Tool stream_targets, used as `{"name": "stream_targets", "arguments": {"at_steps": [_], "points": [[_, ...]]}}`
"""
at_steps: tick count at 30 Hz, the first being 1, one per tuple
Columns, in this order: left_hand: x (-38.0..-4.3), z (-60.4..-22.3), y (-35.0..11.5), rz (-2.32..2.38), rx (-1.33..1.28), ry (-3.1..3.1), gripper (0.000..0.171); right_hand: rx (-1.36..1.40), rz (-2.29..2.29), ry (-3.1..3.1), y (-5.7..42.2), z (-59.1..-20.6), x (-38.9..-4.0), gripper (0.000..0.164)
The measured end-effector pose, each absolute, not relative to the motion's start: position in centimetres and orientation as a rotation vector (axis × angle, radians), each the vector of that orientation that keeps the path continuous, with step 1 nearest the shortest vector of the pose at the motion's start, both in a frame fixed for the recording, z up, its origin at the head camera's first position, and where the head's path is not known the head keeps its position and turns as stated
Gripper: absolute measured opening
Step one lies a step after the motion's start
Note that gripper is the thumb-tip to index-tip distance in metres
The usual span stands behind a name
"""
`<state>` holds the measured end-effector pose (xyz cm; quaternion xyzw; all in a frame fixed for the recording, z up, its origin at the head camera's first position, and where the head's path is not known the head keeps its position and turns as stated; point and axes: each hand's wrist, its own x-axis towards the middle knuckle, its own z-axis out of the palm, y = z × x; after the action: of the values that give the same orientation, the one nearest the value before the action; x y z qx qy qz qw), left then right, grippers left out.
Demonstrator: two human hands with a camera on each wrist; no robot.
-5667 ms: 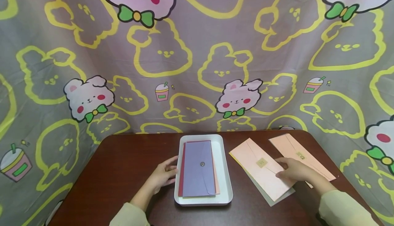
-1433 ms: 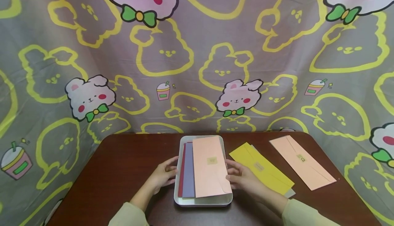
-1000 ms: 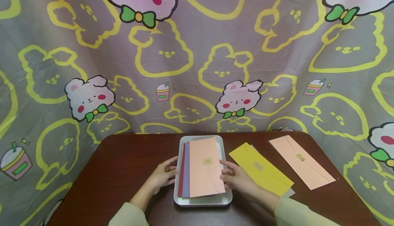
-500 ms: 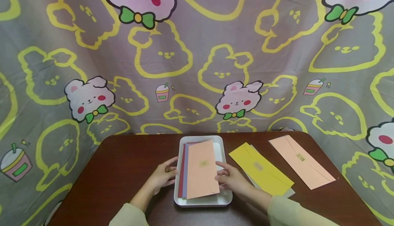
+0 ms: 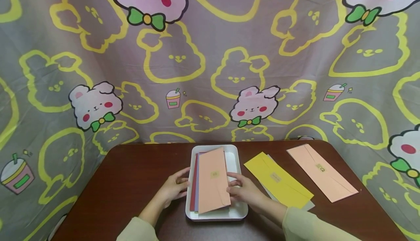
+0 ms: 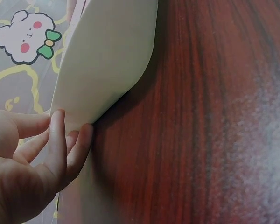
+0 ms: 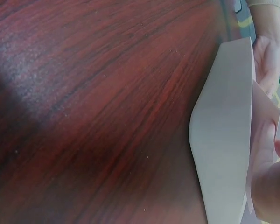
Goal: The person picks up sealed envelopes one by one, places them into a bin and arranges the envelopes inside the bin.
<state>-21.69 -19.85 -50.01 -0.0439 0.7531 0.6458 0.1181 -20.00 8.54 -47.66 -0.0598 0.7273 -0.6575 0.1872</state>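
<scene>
A white tray (image 5: 233, 212) sits on the table with red and purple envelopes lying in it. My right hand (image 5: 244, 190) pinches the right edge of a pink envelope (image 5: 213, 193), which is tilted over the stack, its lower left corner near the tray's front. At the tray's left side, my left hand (image 5: 174, 186) holds the wall; in the left wrist view its curved fingers (image 6: 58, 144) meet the outer wall and rim. The right wrist view shows the tray's right wall (image 7: 221, 126) with the right hand (image 7: 270, 182) beyond it.
To the right of the tray lies a yellow envelope (image 5: 282, 186) over a pale grey one (image 5: 308, 206). Farther right is another pink envelope (image 5: 328, 179). A patterned curtain (image 5: 210, 69) hangs behind the dark wooden table (image 5: 137, 171).
My right hand took the pink envelope off the yellow one, brought it over the tray and has since shifted it left across the purple envelope. The left hand stays on the tray.
</scene>
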Motion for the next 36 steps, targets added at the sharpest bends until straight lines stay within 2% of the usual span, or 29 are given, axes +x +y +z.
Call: {"name": "stream_targets", "arguments": {"at_steps": [9,19,36], "points": [[-21.4,-49.7,-19.9,1.891,-0.123,2.192,0.055,-0.186,-1.836,1.958,9.0,-47.3,-19.6,0.062],[-21.4,-49.8,-19.9,1.898,-0.117,2.177,0.055,-0.33,-1.751,1.904,10.0,-47.0,-19.1,0.044],[-21.4,-49.6,-19.8,1.884,-0.133,2.195,0.055,-0.453,-1.766,1.871,11.6,-44.8,-20.5,0.05]]}}
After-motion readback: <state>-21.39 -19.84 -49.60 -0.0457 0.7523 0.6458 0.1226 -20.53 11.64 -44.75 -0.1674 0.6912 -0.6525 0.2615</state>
